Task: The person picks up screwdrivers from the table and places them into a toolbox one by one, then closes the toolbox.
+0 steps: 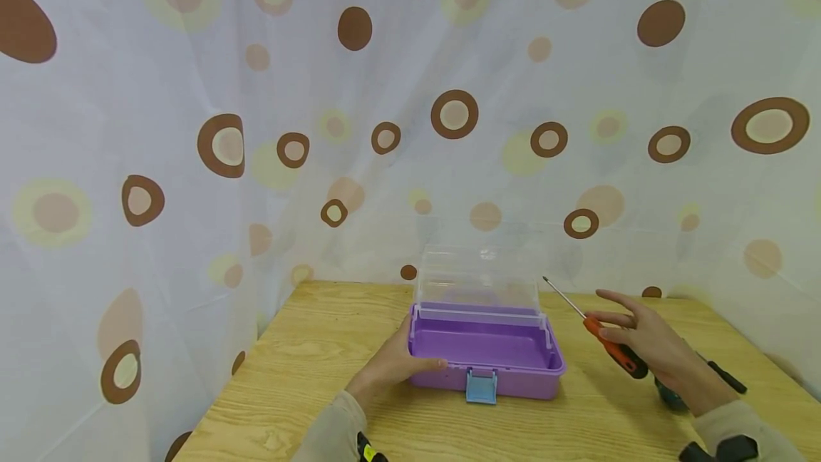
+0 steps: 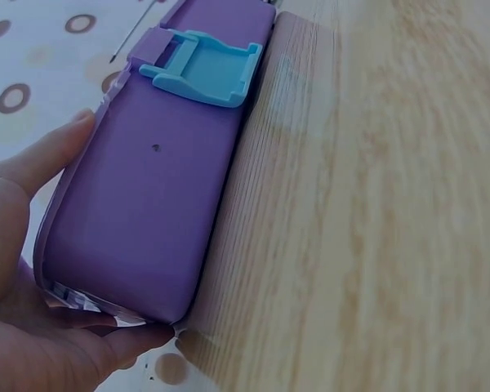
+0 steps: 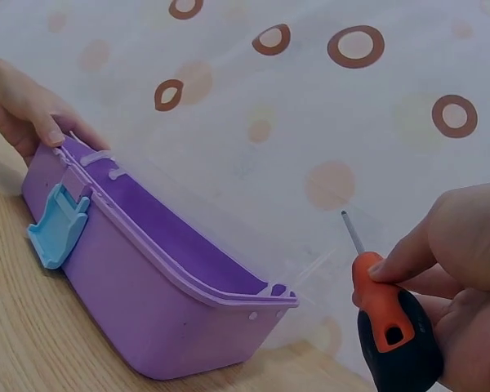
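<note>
A purple plastic toolbox (image 1: pixel 484 381) stands on the table with its clear lid (image 1: pixel 477 276) raised at the back. Its light blue latch (image 2: pixel 208 69) hangs down on the front wall. My left hand (image 1: pixel 391 362) grips the toolbox at its left end, thumb on the front rim and fingers around the side. To the right of the box, my right hand (image 1: pixel 648 344) holds a screwdriver (image 3: pixel 392 318) with an orange and black handle, pinched between thumb and fingers. The metal shaft points up and toward the back left, above the table. The inside of the toolbox shows only bare purple floor.
Behind and under my right wrist lie a dark green rounded object (image 1: pixel 670 396), partly hidden, and a black-handled tool (image 1: pixel 727 376). The wooden table (image 1: pixel 321 334) ends at a white curtain with brown circles (image 1: pixel 385 55) behind and at the left.
</note>
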Demonstrator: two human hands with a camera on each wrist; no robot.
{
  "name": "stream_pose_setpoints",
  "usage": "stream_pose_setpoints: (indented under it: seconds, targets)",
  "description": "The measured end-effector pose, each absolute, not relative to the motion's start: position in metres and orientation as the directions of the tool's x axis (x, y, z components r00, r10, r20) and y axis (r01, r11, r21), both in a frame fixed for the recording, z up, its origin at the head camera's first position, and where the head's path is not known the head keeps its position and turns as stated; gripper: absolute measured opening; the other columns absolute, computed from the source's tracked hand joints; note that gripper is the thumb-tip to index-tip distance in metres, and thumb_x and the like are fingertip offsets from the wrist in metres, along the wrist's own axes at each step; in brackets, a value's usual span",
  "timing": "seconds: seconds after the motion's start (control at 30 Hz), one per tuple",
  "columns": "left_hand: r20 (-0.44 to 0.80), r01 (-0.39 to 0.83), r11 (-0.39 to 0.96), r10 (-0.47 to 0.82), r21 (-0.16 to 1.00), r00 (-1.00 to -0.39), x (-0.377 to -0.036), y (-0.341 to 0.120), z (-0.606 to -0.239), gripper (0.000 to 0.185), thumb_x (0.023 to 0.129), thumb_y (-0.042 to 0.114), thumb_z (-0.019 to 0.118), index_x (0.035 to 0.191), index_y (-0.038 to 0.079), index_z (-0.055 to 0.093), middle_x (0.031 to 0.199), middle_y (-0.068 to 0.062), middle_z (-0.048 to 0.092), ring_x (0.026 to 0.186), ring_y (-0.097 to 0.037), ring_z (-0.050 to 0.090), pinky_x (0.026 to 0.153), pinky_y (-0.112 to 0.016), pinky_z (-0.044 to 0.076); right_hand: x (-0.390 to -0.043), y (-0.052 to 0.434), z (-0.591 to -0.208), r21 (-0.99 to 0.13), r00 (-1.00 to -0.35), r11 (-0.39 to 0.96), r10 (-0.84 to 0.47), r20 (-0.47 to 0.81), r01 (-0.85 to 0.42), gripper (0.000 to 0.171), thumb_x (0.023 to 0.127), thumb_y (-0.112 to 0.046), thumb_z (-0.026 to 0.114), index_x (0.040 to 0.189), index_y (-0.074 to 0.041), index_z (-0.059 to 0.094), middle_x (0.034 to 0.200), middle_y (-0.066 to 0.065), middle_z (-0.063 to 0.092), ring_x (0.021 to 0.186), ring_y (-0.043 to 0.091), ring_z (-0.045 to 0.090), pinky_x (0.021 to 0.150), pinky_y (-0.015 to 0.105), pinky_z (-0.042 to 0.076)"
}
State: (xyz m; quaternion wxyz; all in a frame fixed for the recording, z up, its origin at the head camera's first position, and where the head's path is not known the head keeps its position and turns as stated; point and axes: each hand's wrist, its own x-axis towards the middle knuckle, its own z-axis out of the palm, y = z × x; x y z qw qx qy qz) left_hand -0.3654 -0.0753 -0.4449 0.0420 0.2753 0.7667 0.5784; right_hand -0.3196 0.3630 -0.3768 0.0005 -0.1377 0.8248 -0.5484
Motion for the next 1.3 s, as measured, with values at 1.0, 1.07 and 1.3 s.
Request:
stream_pose_setpoints:
  seconds: [1.0, 1.07, 1.3]
  targets:
    - [0.248, 0.370, 0.198, 0.458, 0.908, -0.853, -0.366, -0.076, -0.446, 0.118, 0.081, 0.024, 0.088, 0.167, 0.015, 0.008, 0.152, -0.016, 0.047, 0.130, -0.038, 0.052, 0.112, -0.062, 0.036, -0.340, 0.315, -0.349, -0.837, -0.852, 0.385, -0.496, 0.169, -0.390, 0.072, 0.104, -0.013, 0.063, 0.164, -0.008, 0.023, 0.143, 0.030, 0.054, 0.121, 0.040, 0.062, 0.086, 0.036, 0.057]
    - [0.252, 0.374, 0.195, 0.461, 0.907, -0.851, -0.366, -0.076, -0.446, 0.118, 0.081, 0.023, 0.088, 0.167, 0.014, 0.007, 0.152, -0.017, 0.047, 0.130, -0.039, 0.052, 0.112, -0.062, 0.036, -0.342, 0.311, -0.349, -0.839, -0.839, 0.371, -0.518, 0.169, -0.398, 0.072, 0.104, -0.010, 0.063, 0.164, -0.006, 0.023, 0.142, 0.031, 0.054, 0.121, 0.043, 0.061, 0.086, 0.036, 0.057]
    - [0.244, 0.361, 0.186, 0.458, 0.914, -0.855, -0.364, -0.075, -0.445, 0.116, 0.082, 0.026, 0.088, 0.167, 0.019, 0.009, 0.152, -0.016, 0.047, 0.131, -0.040, 0.052, 0.112, -0.061, 0.036, -0.350, 0.298, -0.348, -0.826, -0.817, 0.386, -0.559, 0.144, -0.410, 0.073, 0.103, -0.006, 0.063, 0.164, -0.005, 0.023, 0.139, 0.030, 0.058, 0.121, 0.044, 0.061, 0.088, 0.033, 0.057]
